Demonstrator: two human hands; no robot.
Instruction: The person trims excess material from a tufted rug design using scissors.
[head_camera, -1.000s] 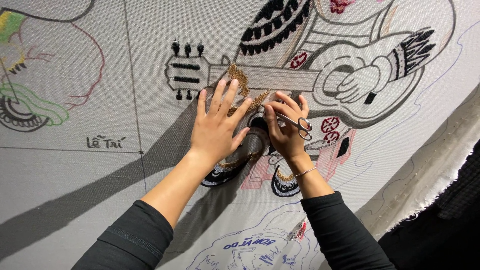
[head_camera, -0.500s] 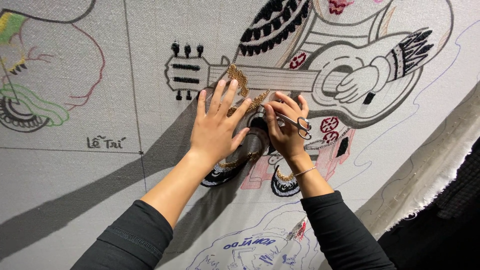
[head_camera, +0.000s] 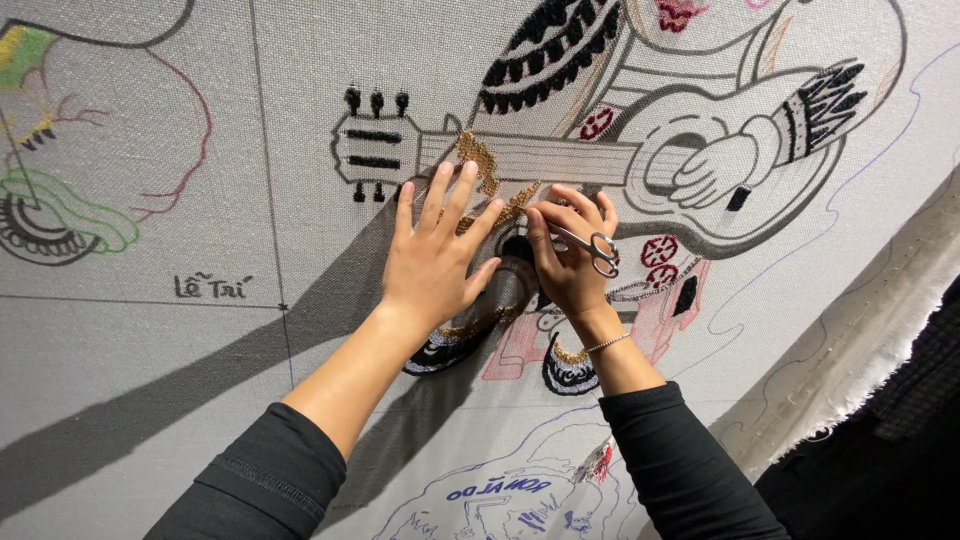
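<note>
Both hands unmoved vs 0.5 s ago | L hand (head_camera: 432, 262) flat, open on canvas (head_camera: 200, 400) | R hand (head_camera: 572, 250) gripping scissors (head_camera: 592, 248) at gold stitching (head_camera: 478, 160) | trimming ongoing, prob.

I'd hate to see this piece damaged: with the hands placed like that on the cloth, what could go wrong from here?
1. The right hand holds small scissors right against the stretched cloth; a slip might snip the backing or the brown tufted stitches.
2. The left hand lies flat beside the blades, so its fingers could get nicked.
3. Its pressing palm may flatten or snag the yarn under it.
</note>
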